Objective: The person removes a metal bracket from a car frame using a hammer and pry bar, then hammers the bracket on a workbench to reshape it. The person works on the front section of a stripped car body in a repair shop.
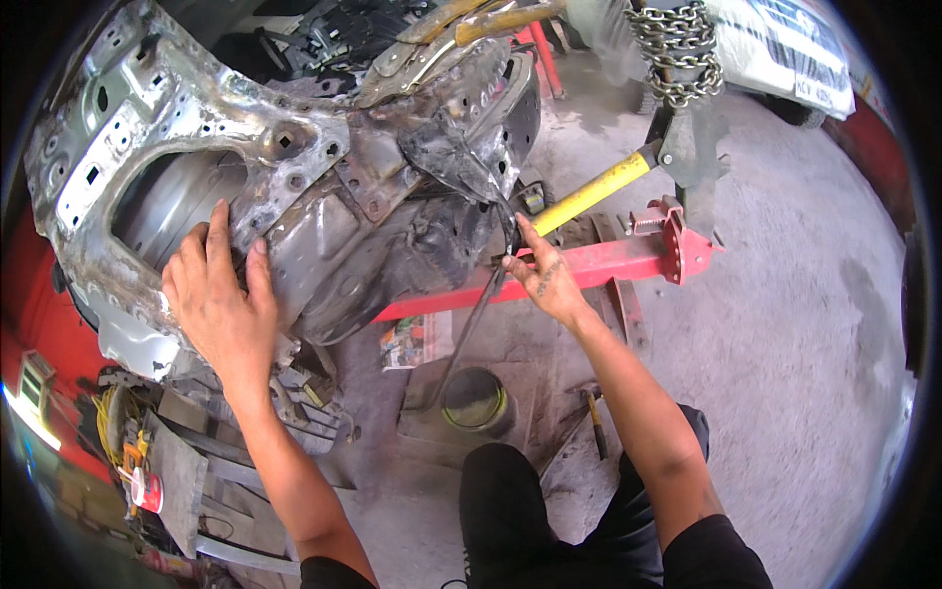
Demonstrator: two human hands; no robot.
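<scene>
A bare, scorched car body section [265, 108] with holes and a large opening fills the upper left. My left hand [224, 304] lies on its metal beside the lower edge of the opening, fingers spread and holding nothing. My right hand [549, 283] is at the panel's right end, thumb and fingertips closed on a long thin dark strip [508, 221]. The strip rises to a bent, torn-looking metal flap [446, 157]. A thin rod-like length [461, 344] slants down from my hand toward the floor; whether it is the same piece, I cannot tell.
Behind my right hand lie a red steel beam [608, 263] and a yellow bar [599, 191], with a chain [675, 54] wrapped round a post. A round can [475, 401] and a hammer [595, 422] are near my knees. Scrap metal [177, 481] lies lower left.
</scene>
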